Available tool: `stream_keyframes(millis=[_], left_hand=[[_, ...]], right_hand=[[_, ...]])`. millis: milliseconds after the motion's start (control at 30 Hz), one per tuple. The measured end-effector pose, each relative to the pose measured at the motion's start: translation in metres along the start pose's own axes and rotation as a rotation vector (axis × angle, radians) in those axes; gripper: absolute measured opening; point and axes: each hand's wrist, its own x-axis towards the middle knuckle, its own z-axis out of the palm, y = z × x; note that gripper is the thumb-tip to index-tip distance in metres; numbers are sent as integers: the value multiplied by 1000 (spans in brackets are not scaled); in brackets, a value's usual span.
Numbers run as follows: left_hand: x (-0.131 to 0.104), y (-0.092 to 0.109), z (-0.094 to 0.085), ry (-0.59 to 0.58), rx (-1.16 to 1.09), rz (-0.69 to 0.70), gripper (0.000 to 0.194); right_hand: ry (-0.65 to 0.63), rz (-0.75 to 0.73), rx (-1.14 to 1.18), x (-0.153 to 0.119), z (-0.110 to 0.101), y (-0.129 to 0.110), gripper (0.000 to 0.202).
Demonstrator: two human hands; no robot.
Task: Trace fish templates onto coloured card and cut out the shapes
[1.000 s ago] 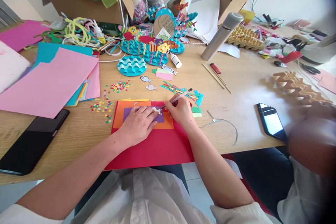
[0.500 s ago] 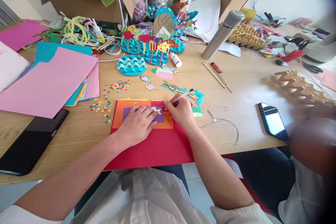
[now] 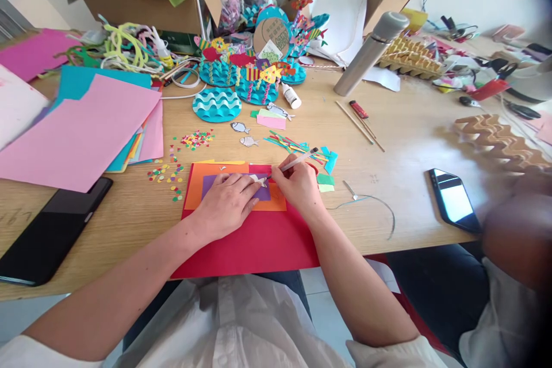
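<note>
My left hand (image 3: 229, 201) lies flat with its fingers extended over a purple sheet (image 3: 209, 184) and partly over a white fish cutout (image 3: 261, 181). The purple sheet rests on orange paper (image 3: 195, 184), which lies on a larger red sheet (image 3: 259, 244). In my right hand (image 3: 299, 181) is a slim white pen (image 3: 303, 157), its tip at the tail of the fish cutout. Two more fish cutouts, a grey one (image 3: 240, 127) and a pale one (image 3: 249, 141), lie beyond the papers.
Colored sheets (image 3: 77, 138) and a black phone (image 3: 52, 236) are at the left. Thin paper strips (image 3: 297, 149), a metal flask (image 3: 366, 57) and blue paper decorations (image 3: 216, 104) stand or lie behind. At the right are another phone (image 3: 453, 198) and a blurred person.
The view has shifted slightly, so objects on the right appear a little farther right. Both hands keep nearly the same pose on the papers.
</note>
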Motion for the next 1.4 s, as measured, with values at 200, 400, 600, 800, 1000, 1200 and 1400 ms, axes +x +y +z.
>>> stream_keyframes(millis=[200, 400, 600, 800, 1000, 1200, 1400], left_hand=[[0, 0, 0, -3, -3, -3, 37], [0, -1, -1, -19, -16, -4, 39], [1, 1, -3, -21, -44, -20, 36], [-1, -4, -4, 5, -157, -47, 50], [5, -13, -16, -80, -286, -155, 71], [28, -33, -34, -332, -377, -176, 72], [31, -55, -32, -364, -339, -94, 65]], right_hand=[[-3, -15, -10, -2, 0, -3, 18], [-37, -40, 3, -4, -1, -3, 18], [-47, -48, 1, -4, 1, -3, 18], [0, -30, 82, -2, -6, -7, 17], [-118, -78, 269, -8, -18, -20, 18], [-289, -179, 291, -28, -8, -30, 10], [-205, -268, 153, -36, 12, -25, 10]])
